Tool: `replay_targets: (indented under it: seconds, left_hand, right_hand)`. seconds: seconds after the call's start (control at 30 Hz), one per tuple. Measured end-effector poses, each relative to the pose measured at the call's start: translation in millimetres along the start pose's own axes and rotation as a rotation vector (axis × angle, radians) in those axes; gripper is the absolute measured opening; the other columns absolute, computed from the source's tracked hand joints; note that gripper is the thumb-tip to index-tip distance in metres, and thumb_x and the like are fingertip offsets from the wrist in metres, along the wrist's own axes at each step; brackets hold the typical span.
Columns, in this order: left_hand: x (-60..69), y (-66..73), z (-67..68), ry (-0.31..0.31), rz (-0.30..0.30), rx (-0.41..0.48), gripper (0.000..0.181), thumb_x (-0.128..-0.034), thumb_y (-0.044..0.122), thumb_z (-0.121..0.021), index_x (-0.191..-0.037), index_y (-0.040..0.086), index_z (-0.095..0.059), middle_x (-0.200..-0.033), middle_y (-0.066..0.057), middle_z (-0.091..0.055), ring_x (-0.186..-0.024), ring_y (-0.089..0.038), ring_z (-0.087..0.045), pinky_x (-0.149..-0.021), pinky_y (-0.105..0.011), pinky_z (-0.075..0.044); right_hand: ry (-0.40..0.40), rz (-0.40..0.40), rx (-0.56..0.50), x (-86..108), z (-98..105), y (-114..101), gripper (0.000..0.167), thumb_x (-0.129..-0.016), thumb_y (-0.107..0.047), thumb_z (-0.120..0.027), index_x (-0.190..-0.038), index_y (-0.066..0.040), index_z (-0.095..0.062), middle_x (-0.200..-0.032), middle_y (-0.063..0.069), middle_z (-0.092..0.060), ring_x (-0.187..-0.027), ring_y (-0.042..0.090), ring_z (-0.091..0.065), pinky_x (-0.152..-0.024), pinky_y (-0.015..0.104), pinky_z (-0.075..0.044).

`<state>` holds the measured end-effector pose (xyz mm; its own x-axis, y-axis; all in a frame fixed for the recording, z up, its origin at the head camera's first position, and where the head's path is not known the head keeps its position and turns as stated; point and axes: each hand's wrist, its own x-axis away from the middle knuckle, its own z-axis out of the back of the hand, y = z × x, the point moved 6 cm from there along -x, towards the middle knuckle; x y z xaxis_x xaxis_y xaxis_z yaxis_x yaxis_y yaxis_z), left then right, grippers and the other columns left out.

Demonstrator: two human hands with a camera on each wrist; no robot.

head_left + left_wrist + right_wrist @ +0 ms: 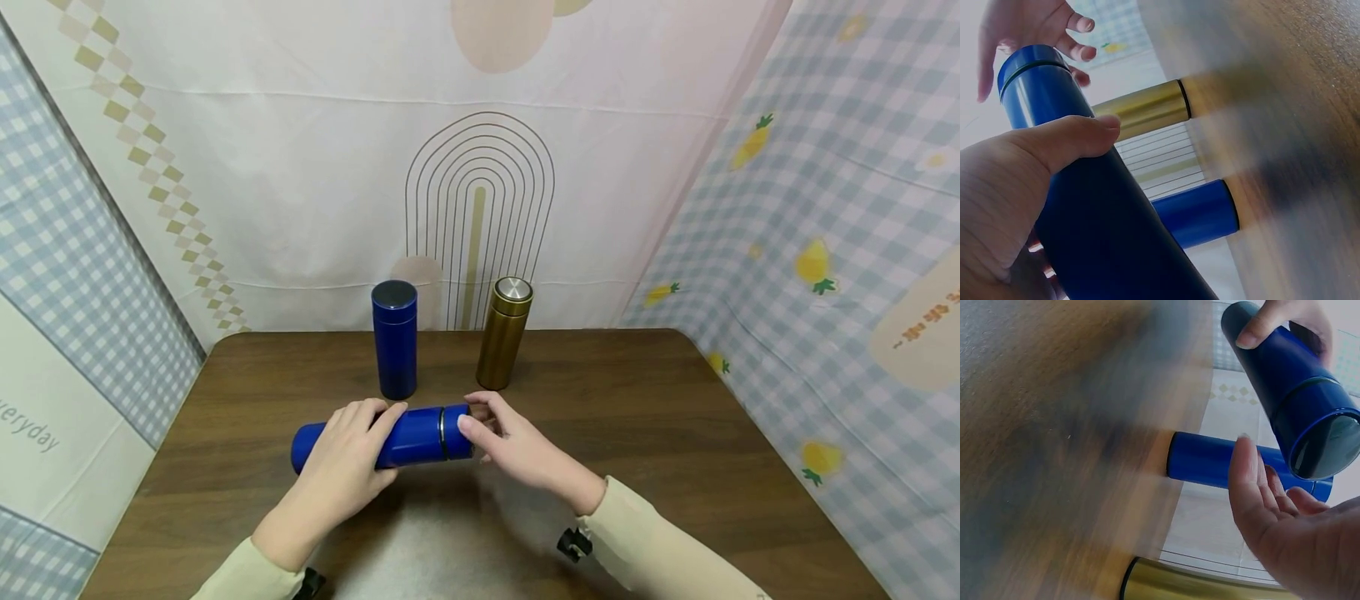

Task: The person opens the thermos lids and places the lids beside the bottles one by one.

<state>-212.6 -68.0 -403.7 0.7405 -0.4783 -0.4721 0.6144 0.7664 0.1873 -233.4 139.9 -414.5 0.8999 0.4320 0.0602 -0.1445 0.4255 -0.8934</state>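
Observation:
A blue thermos flask (412, 439) lies sideways in the air above the table, and my left hand (341, 462) grips it round its body. Its lid (457, 432) points to the right, with a dark shiny top (1329, 447) facing the right wrist camera. Close by that lid end is my right hand (521, 446), fingers spread and loosely bent. In the right wrist view a gap shows between the right fingers (1246, 472) and the lid. The left thumb (1079, 140) lies across the flask in the left wrist view.
Behind the held flask a second blue thermos (395, 350) stands upright on the brown wooden table (637, 392). To its right stands a gold thermos (502, 346) with a silver-topped lid. Patterned cloths (315, 183) hang behind the table and at both sides.

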Motion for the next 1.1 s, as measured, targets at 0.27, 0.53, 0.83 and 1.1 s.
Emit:
replay_targets:
  seconds: [0.27, 0.53, 0.83, 1.1]
  left_hand:
    - [0.4, -0.2, 0.1, 0.007, -0.004, -0.005, 0.081, -0.0631, 0.025, -0.088, -0.134, 0.009, -0.053, -0.118, -0.013, -0.055, -0.107, -0.033, -0.053, -0.096, -0.051, -0.041]
    - [1.3, -3.8, -1.8, -0.003, 0.017, -0.007, 0.081, -0.0632, 0.026, -0.088, -0.134, 0.009, -0.053, -0.117, -0.012, -0.055, -0.107, -0.033, -0.053, -0.096, -0.05, -0.041]
    - [1.8, -3.2, -3.4, -0.011, 0.022, 0.003, 0.081, -0.0639, 0.028, -0.088, -0.134, 0.009, -0.053, -0.116, -0.012, -0.055, -0.106, -0.032, -0.053, -0.095, -0.051, -0.041]
    - [1.2, 2.2, -2.0, 0.01, -0.023, -0.009, 0.082, -0.0634, 0.025, -0.088, -0.135, 0.008, -0.053, -0.118, -0.014, -0.054, -0.107, -0.034, -0.053, -0.096, -0.051, -0.04]
  right_hand:
    - [0.048, 0.035, 0.071, 0.9, 0.9, -1.7, 0.051, -0.094, -0.047, -0.058, -0.134, -0.018, -0.044, -0.105, 0.002, -0.062, -0.086, 0.02, -0.061, -0.073, 0.032, -0.052]
    - [0.018, 0.181, 0.126, 1.7, 2.1, -5.1, 0.066, -0.085, -0.038, -0.073, -0.14, -0.026, -0.039, -0.122, -0.001, -0.052, -0.095, 0.016, -0.059, -0.079, 0.035, -0.054]
    - [-0.021, 0.194, 0.075, 1.0, 2.0, -5.3, 0.075, -0.083, -0.022, -0.078, -0.144, -0.025, -0.034, -0.129, 0.002, -0.048, -0.104, 0.02, -0.058, -0.083, 0.04, -0.053]
    - [-0.007, 0.025, 0.068, -1.4, 6.0, 0.8, 0.051, -0.094, -0.041, -0.061, -0.135, -0.015, -0.047, -0.117, 0.005, -0.057, -0.094, 0.018, -0.06, -0.08, 0.035, -0.053]
